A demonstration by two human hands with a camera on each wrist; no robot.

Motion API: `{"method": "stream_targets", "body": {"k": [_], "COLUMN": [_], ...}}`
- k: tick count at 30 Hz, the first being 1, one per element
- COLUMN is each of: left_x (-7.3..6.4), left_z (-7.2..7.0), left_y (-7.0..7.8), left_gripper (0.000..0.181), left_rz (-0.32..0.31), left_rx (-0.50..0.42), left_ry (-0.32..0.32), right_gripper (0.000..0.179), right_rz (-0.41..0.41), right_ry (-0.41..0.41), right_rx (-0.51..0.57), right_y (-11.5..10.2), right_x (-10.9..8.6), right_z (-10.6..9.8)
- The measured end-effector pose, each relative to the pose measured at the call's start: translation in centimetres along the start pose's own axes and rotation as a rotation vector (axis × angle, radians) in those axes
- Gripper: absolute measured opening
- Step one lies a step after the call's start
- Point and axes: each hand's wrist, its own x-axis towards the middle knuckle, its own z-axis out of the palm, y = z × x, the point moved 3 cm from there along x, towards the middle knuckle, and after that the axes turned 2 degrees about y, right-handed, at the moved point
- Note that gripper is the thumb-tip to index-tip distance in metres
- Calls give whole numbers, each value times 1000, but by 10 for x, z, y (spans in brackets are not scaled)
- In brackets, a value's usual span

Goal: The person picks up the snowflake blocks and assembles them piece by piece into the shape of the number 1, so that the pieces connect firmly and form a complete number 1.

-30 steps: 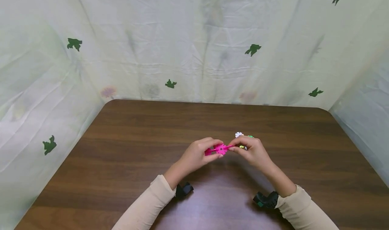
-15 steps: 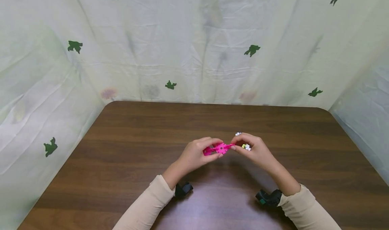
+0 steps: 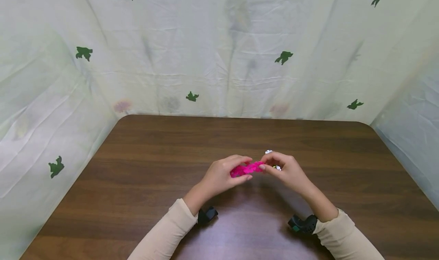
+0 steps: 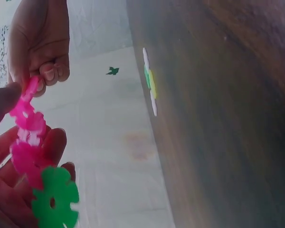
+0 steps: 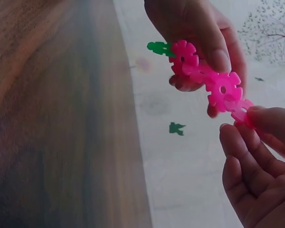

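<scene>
My left hand [image 3: 221, 173] half-curled round mostly pink chain of notched plastic discs [image 5: 200, 73]; right hand [image 3: 287, 173] pinches its end. Chain just rolled slightly; joints apparently hold.

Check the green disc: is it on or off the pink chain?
On: the right wrist view shows the green disc edge-on, joined to the end of the pink chain.

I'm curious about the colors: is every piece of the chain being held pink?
No, a green disc sits at one end, next to the pink discs.
</scene>
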Motion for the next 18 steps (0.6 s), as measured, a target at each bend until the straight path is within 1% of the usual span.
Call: {"method": "stream_targets", "body": {"k": [3, 6, 10, 14, 18], "left_x": [0, 1, 0, -2, -3], "left_z": [2, 5, 8, 10, 11], "left_y": [3, 6, 7, 7, 6], "left_gripper": [40, 39, 40, 43, 43], "left_rz": [29, 47, 47, 42, 53], "left_rx": [43, 77, 106, 136, 166], "left_ry": [12, 18, 35, 62, 97], "right_gripper": [11, 9, 8, 9, 12], "right_rz": [20, 59, 118, 156, 186], "right_ry": [-12, -26, -40, -49, -48], "right_rx": [42, 103, 203, 287, 311], "right_y": [6, 18, 33, 36, 36], "right_x": [0, -2, -4, -5, -6], "right_z": [3, 6, 11, 15, 18]}}
